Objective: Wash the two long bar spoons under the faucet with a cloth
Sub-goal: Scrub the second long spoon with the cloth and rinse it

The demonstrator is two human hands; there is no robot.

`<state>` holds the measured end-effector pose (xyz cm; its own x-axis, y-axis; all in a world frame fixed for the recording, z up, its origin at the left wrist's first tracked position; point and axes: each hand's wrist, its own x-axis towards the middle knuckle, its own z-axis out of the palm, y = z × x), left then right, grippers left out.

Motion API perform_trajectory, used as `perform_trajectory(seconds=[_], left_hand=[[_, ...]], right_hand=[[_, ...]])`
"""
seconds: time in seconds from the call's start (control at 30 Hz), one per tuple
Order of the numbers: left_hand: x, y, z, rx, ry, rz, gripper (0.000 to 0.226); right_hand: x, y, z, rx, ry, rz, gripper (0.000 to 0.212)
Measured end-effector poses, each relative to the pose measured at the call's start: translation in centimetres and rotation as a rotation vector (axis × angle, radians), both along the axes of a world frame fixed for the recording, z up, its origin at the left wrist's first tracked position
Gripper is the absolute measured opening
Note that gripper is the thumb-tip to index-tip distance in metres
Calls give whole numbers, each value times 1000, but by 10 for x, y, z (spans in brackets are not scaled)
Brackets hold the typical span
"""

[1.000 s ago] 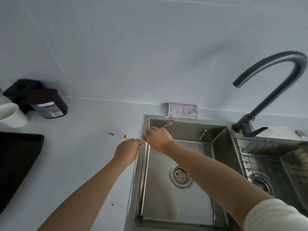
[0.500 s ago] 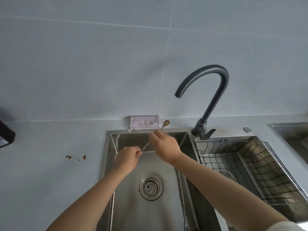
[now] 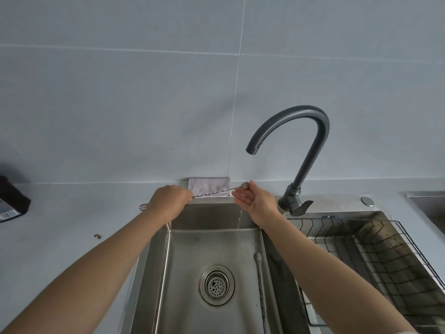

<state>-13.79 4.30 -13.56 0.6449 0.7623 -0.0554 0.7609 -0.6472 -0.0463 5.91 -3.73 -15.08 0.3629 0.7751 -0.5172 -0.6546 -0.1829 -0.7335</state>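
Observation:
My left hand (image 3: 169,201) is closed around one twisted bar spoon (image 3: 212,192), held level over the back rim of the sink (image 3: 156,256). Its bowl points right and its forked end sticks out left of my fist. My right hand (image 3: 255,201) is beside the bowl, palm showing and fingers apart, thumb tip at the bowl. The second bar spoon (image 3: 261,285) lies in the basin along the right wall. A folded pale cloth (image 3: 209,185) rests against the wall behind the held spoon. The dark faucet (image 3: 310,145) arches above and to the right.
The faucet lever (image 3: 301,207) sits just right of my right hand. A wire basket (image 3: 361,249) fills the right basin. The drain strainer (image 3: 216,284) is mid-basin. A dark container (image 3: 12,201) and crumbs (image 3: 97,236) are on the left counter.
Both hands carried the spoon from the sink's left rim to its back rim, in front of the cloth. My right hand's fingers have spread apart off the shaft.

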Motion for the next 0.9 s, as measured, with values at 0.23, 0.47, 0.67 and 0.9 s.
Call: perform_trajectory(seconds=[0.23, 0.47, 0.67, 0.9], left_hand=[[13, 18, 5, 64, -24, -72, 19], [24, 27, 2, 177, -22, -179, 31], [21, 32, -5, 177, -20, -227, 42], [13, 38, -8, 163, -57, -188, 39]], right_hand=[[9, 15, 0, 120, 50, -96, 19], [13, 20, 0, 160, 95, -153, 18], [14, 24, 1, 66, 66, -113, 27], [15, 19, -2, 181, -8, -116, 21]])
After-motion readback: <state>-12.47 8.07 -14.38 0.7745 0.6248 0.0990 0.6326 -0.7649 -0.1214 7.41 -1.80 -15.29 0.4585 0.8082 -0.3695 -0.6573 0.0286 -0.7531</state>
